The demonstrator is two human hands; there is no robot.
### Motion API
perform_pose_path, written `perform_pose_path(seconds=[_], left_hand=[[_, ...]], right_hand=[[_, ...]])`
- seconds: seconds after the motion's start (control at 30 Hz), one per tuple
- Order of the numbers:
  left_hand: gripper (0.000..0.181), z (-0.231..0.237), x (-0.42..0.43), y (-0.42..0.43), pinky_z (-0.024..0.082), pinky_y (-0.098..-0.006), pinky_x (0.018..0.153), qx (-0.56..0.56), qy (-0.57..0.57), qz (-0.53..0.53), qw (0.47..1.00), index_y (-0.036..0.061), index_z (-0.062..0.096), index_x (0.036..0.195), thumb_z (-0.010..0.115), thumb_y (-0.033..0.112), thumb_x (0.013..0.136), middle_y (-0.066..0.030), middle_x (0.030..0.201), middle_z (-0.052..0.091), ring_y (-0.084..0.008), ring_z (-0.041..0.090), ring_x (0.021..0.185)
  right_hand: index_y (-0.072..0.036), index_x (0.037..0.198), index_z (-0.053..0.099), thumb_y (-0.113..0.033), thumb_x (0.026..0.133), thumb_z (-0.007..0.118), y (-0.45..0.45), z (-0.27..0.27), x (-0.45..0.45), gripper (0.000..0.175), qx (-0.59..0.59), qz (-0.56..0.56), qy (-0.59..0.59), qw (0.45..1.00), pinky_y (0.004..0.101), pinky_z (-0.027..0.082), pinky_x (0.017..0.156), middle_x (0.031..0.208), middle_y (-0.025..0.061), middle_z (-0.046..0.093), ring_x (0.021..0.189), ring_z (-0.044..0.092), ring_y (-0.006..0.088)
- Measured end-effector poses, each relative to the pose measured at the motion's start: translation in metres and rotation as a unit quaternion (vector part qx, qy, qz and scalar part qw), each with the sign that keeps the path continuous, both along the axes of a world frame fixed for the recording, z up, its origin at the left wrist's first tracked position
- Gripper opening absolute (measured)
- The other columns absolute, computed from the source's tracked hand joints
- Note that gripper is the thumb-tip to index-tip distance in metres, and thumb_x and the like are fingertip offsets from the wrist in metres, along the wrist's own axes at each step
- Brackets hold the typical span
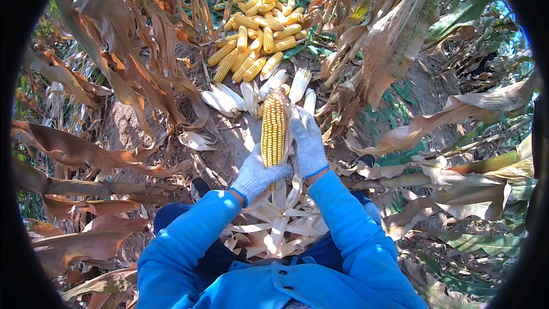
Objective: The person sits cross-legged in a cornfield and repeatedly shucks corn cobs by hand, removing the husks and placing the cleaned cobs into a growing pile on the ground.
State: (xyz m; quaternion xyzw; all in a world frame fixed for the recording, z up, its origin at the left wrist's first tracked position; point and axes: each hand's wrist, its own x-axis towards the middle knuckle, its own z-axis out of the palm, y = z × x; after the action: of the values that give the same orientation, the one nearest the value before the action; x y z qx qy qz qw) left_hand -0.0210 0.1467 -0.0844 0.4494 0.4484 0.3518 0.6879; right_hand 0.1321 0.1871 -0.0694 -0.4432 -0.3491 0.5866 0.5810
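A yellow ear of corn (273, 131) stands out in front of me, its kernels bare on the near side and some husk along its right side. Around its lower end is my left hand (259, 174), in a pale knitted glove. My right hand (307, 137), gloved alike, is at the right side of the ear, against the husk; its fingertips are partly hidden, so its hold is unclear. Beyond the hands, several ears in pale husks (224, 99) lie on the soil. Loose peeled husks (279, 227) are heaped below my hands, between my legs.
A pile of husked yellow ears (257, 30) lies on the ground ahead. Dry corn stalks and leaves (124, 51) crowd the left side. On the right, a large dry leaf (390, 47) hangs down, and fallen stalks (429, 176) lie beside my leg.
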Motion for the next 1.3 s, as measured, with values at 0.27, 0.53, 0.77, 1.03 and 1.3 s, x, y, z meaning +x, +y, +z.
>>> perform_pose_path(seconds=[0.27,0.53,0.77,1.03,1.3], left_hand=[[0.085,-0.001,0.014,-0.016,0.054,-0.0359,0.092,0.017,0.131,-0.096,0.987,0.0044,0.041,0.138,0.084,0.037,0.072,-0.0165,0.118,0.066,-0.0247,0.066,0.107],[0.052,0.007,0.010,-0.019,0.053,-0.0325,0.089,-0.178,-0.140,-0.047,0.973,0.0035,0.049,0.133,0.072,0.024,0.091,-0.0083,0.115,0.064,-0.0177,0.063,0.102],[0.046,0.004,0.004,0.013,0.056,-0.0355,0.081,-0.256,-0.245,0.145,0.924,0.0049,0.052,0.130,0.064,0.034,0.097,-0.0086,0.104,0.064,-0.0205,0.065,0.091],[0.047,0.036,-0.070,0.068,0.060,-0.0393,0.074,-0.105,-0.312,0.349,0.877,0.0073,0.054,0.126,0.068,0.038,0.094,-0.0095,0.102,0.062,-0.0230,0.066,0.089],[0.052,0.038,-0.052,0.052,0.054,-0.0302,0.074,0.040,0.067,0.119,0.990,0.0007,0.051,0.126,0.076,0.024,0.086,-0.0071,0.101,0.063,-0.0126,0.061,0.084]], right_hand=[[-0.001,0.115,0.063,-0.030,0.103,0.053,0.006,0.004,0.010,0.033,-0.101,-0.086,0.035,0.991,0.0266,0.051,0.075,0.099,0.0044,0.065,0.086,0.061,0.0105],[-0.002,0.123,0.059,-0.023,0.104,0.049,0.010,-0.011,0.006,0.030,-0.132,-0.182,0.114,0.968,0.0345,0.056,0.077,0.103,0.0095,0.068,0.090,0.066,0.0222],[-0.013,0.086,0.057,-0.030,0.101,0.058,0.001,0.001,0.017,0.022,-0.149,-0.025,0.292,0.944,0.0306,0.039,0.049,0.063,0.0002,0.050,0.054,0.047,0.0130],[0.001,0.130,0.059,-0.036,0.097,0.062,-0.038,0.005,-0.008,0.049,-0.175,0.329,-0.108,0.922,0.0219,0.048,0.063,0.095,0.0040,0.067,0.078,0.058,0.0073],[0.001,0.148,0.036,-0.058,0.091,0.063,-0.008,-0.006,0.013,0.086,-0.082,0.151,-0.222,0.960,0.0339,0.042,0.105,0.139,0.0171,0.052,0.123,0.053,0.0232]])
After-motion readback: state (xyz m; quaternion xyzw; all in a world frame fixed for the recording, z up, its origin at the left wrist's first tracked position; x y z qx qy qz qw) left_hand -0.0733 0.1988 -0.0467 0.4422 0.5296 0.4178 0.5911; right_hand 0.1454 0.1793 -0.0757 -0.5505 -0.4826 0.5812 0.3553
